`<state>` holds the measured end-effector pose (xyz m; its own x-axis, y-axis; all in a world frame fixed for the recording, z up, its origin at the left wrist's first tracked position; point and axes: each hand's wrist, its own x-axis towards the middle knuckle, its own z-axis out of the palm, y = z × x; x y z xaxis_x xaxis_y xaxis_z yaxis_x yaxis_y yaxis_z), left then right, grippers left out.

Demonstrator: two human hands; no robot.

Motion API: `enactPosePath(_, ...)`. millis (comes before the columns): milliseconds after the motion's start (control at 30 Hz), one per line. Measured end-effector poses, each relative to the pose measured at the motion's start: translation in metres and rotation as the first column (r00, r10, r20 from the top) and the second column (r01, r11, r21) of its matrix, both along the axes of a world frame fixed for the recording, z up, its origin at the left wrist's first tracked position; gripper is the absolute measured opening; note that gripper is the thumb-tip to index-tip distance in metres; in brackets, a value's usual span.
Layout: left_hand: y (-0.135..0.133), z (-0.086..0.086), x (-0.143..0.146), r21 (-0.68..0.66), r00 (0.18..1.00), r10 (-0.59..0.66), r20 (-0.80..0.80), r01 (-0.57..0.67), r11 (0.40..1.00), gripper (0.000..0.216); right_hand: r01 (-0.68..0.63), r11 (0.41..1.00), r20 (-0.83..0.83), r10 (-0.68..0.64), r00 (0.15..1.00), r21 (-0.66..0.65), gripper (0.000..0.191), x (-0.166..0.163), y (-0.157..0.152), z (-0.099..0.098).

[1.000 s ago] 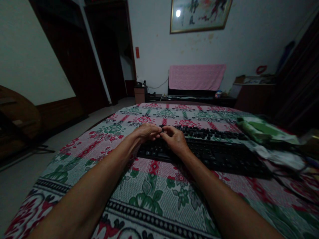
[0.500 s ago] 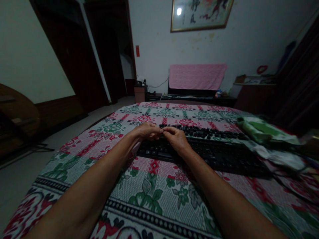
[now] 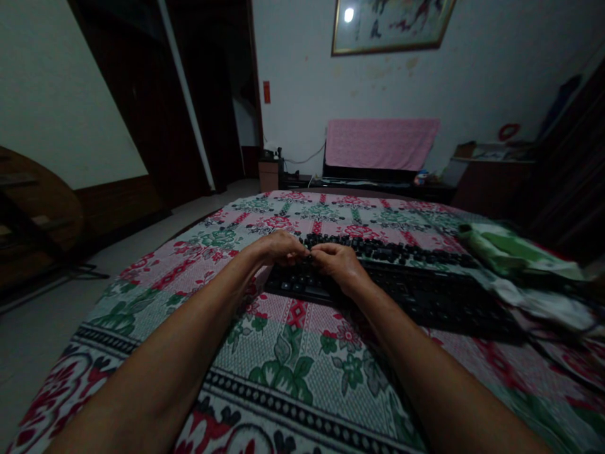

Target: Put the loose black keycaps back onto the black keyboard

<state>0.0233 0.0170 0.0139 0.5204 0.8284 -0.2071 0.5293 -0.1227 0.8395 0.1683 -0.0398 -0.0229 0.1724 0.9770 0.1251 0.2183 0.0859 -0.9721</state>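
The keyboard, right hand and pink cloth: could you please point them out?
Keyboard [image 3: 418,291], head view: top face.
Right hand [image 3: 341,265], head view: back.
Pink cloth [image 3: 382,144], head view: front, near its middle.

A patterned cloth in pink, green and white covers the table. Right of centre lies a black keyboard, with small black pieces strewn behind it; toward the right edge sit a green-and-white packet, crumpled white material and a dark cable.

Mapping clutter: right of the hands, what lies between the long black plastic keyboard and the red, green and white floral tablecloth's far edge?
Head view: a band of small loose black keycaps, then patterned tablecloth.
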Motion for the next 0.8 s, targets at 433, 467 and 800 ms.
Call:
enactPosePath(433, 0.004, 0.000, -0.012, 0.122, 0.954, -0.301, 0.015, 0.297, 0.947, 0.027, -0.149, 0.986, -0.049, 0.145, 0.988, -0.080, 0.012, 0.004, -0.003, 0.001)
enactPosePath(467, 0.003, 0.000, -0.012, 0.131, 0.949, -0.314, 0.016, 0.310, 0.942, 0.027, -0.157, 0.984, -0.049, 0.154, 0.987, -0.082, 0.012, 0.005, -0.003, 0.001)
enactPosePath(800, 0.007, -0.008, -0.018, 0.168, 0.954, -0.284, 0.091, 0.267, 0.949, 0.028, -0.195, 0.969, 0.226, 0.158, 0.961, 0.152, 0.027, 0.005, 0.002, -0.007)
